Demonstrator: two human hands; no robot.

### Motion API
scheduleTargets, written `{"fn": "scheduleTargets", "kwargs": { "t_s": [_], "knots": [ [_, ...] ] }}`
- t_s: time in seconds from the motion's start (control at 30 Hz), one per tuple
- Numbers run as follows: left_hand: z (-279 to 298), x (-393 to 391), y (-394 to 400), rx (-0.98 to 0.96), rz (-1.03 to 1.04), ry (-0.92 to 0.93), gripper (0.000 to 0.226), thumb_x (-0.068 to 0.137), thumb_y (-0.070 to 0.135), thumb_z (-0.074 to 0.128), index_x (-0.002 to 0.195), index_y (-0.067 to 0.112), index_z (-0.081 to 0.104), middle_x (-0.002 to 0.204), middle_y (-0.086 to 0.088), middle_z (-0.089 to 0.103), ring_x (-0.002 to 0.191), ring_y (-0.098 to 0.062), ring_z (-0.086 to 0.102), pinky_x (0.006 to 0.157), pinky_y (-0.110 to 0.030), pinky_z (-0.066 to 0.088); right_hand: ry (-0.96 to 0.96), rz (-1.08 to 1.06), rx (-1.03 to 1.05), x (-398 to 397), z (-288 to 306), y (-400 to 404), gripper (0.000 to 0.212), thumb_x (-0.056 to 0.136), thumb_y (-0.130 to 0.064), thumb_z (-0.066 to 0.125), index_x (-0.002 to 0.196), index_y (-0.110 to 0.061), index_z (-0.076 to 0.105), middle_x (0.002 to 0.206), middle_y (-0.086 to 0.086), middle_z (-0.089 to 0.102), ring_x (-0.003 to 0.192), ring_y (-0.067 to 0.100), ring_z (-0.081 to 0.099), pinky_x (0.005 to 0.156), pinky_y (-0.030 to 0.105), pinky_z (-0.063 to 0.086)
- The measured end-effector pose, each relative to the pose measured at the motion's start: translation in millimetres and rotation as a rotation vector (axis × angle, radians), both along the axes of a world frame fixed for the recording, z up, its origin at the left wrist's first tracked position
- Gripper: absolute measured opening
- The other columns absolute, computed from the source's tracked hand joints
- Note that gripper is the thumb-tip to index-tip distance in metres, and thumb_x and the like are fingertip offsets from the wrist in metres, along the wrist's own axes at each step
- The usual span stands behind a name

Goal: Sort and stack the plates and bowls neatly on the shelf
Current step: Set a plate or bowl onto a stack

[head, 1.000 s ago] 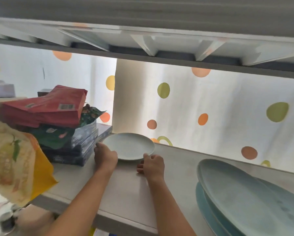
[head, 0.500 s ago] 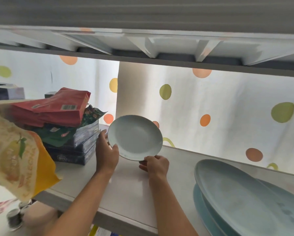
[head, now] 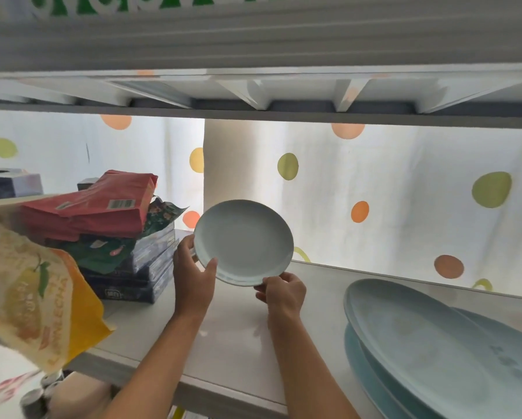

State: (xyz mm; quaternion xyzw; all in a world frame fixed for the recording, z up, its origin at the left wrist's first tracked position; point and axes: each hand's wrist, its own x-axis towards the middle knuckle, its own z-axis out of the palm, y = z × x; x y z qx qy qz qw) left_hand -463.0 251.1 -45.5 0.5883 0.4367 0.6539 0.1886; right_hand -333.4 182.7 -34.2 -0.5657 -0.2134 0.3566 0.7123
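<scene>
Two hands hold one small pale-blue plate (head: 244,241) tilted above the smooth white shelf (head: 238,334) at frame centre: my left hand (head: 193,276) pinches its left rim, my right hand (head: 282,293) its bottom edge. Large glossy blue oval plates (head: 420,343) stack lower right, cropped. Packets and boxes (head: 117,234) pile left, before a polka-dot curtain (head: 389,192).

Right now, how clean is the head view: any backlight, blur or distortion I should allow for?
Head view: the dotted curtain is strongly backlit, dimming the small plate and both hands; the yellow bag at left is motion-blurred; wide-angle stretch warps the large plates at right.
</scene>
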Motion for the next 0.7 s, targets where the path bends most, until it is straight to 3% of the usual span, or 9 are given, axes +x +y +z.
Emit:
{"fn": "scheduleTargets", "kwargs": {
  "t_s": [0.13,0.33,0.47,0.53,0.63,0.7],
  "knots": [
    [17.3,2.0,-10.5,0.007,-0.015,-0.063,0.059,0.077,0.004,0.074,0.128,0.016,0.049,0.131,-0.008,0.053,0.113,-0.029,0.058,0.096,-0.049,0.051,-0.101,-0.104,0.096,-10.0,11.9,-7.8,0.034,0.078,0.002,0.054,0.110,-0.005,0.062,0.065,0.005,0.069,0.043,0.010,0.062,0.066,0.045,0.060],
    [69.3,1.0,-39.8,0.089,-0.086,-0.166,0.054,0.076,0.001,0.071,0.123,0.018,0.053,0.129,-0.003,0.055,0.108,-0.023,0.060,0.087,-0.041,0.056,-0.161,-0.216,0.317,-24.5,48.5,-44.6,0.027,0.083,0.002,0.050,0.100,-0.006,0.069,0.062,0.004,0.067,0.057,0.016,0.068,0.047,0.025,0.050],
    [106.2,-3.7,-62.4,0.033,-0.199,-0.343,0.037,0.075,-0.001,0.067,0.107,0.017,0.063,0.119,-0.011,0.061,0.096,-0.019,0.067,0.062,-0.024,0.059,-0.163,-0.190,0.431,-29.2,84.3,-73.2,0.026,0.082,0.000,0.051,0.093,-0.011,0.071,0.062,0.006,0.067,0.057,0.015,0.065,0.054,0.033,0.059],
    [122.3,-6.0,-76.3,-0.007,-0.299,-0.444,0.039,0.077,-0.005,0.067,0.112,0.010,0.061,0.118,-0.010,0.061,0.094,-0.016,0.067,0.058,-0.020,0.057,-0.166,-0.195,0.463,-29.0,97.9,-89.3,0.017,0.081,-0.002,0.054,0.088,-0.004,0.070,0.063,0.008,0.069,0.058,0.018,0.068,0.054,0.031,0.058],
    [139.1,-7.7,-95.4,-0.041,-0.417,-0.535,0.053,0.076,-0.006,0.068,0.124,0.011,0.053,0.124,-0.007,0.055,0.106,-0.025,0.064,0.063,-0.027,0.060,-0.181,-0.190,0.451,-20.9,114.0,-114.1,0.012,0.081,-0.005,0.059,0.078,0.005,0.066,0.065,0.013,0.071,0.057,0.021,0.072,0.055,0.025,0.055],
    [147.5,-5.0,-106.5,-0.082,-0.501,-0.565,0.066,0.078,-0.008,0.065,0.137,0.013,0.042,0.122,-0.007,0.054,0.105,-0.024,0.063,0.065,-0.030,0.061,-0.209,-0.181,0.440,-10.1,123.4,-132.8,0.015,0.080,-0.005,0.060,0.075,0.008,0.064,0.061,0.011,0.070,0.053,0.020,0.071,0.062,0.031,0.059]
  ]
}}
